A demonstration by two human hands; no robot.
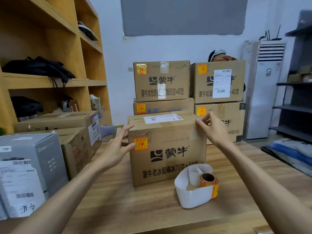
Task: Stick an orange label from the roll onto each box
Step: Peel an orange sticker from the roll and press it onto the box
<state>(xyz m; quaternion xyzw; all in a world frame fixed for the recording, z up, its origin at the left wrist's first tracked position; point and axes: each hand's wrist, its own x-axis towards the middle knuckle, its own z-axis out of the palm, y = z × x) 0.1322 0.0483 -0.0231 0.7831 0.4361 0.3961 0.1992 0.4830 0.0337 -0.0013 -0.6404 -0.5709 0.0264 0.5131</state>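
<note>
Loose white backing paper (190, 195) curls round the label roll (208, 180) on the wooden table (135, 208), just in front of the front box (167, 159). An orange label (141, 144) sits at the upper left of the box's front face. The left hand (116, 149) lies flat-fingered against the box's left edge, thumb touching the label. The right hand (213, 130) reaches the top right corner; whether it grips or only touches is unclear. The front box partly hides the four stacked boxes (162, 81) behind it, each labelled. A grey box (33, 157) and shelves (50, 39) stand at the left.
</note>
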